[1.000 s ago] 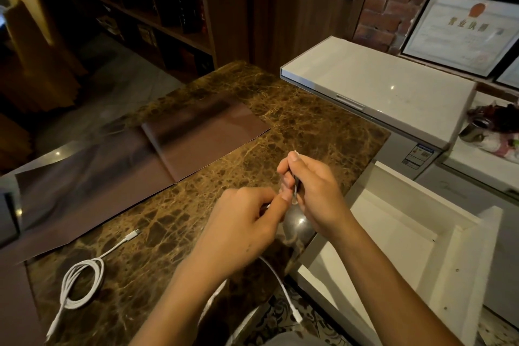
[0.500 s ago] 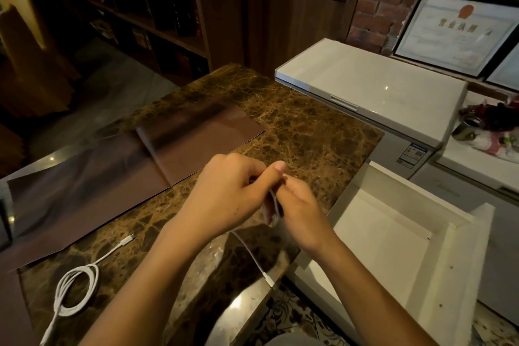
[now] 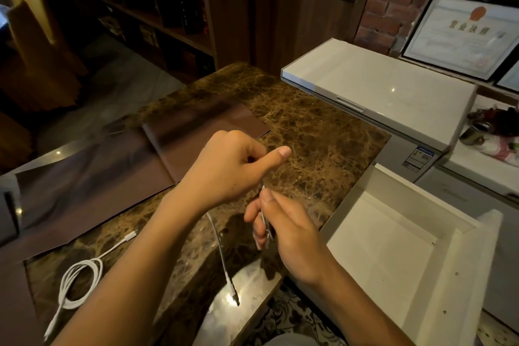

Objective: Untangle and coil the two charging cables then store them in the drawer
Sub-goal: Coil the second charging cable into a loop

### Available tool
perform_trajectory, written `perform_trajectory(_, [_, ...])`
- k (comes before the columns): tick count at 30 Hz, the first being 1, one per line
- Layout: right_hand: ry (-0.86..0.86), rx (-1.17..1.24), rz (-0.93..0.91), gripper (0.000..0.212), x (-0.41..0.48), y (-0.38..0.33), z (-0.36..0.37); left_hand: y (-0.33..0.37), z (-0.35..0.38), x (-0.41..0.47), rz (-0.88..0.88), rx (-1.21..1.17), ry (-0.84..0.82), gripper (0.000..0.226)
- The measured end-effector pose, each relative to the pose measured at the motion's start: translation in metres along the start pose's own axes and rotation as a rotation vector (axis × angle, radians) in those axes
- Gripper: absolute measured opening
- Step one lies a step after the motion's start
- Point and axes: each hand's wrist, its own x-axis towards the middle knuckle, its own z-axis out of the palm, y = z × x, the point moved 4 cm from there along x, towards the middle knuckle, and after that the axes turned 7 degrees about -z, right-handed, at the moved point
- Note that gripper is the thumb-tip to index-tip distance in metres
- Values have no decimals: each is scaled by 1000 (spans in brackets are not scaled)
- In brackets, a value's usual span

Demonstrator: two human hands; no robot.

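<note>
- First cable (image 3: pixel 81 284): white, loosely coiled, lying far left on the marble surface (image 3: pixel 309 126) with both ends trailing. Apparently set aside until storing.
- Brown mat (image 3: pixel 112 171): flat, behind it.
- Left hand (image 3: pixel 227 168): fingers curled, thumb out, seemingly gripping a strand of the second cable (image 3: pixel 222 255) to feed it across.
- Second cable: its free end dangled near the surface's edge, plug lowest.
- Right hand (image 3: pixel 283 227): pinched gathered loops between thumb and fingers, serving as the coil's former.
- Drawer (image 3: pixel 460 275): white, pulled open just beside the hands, placed to receive both cables.
</note>
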Motion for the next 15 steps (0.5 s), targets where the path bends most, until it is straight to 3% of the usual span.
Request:
perform_trajectory(9, [-58, 1, 21, 35, -10, -18, 4, -2, 13, 5, 24, -263, -34, 67])
perform_trajectory(15, [-61, 249, 14, 33, -10, -25, 6, -7, 34, 0, -84, -575, -54, 72])
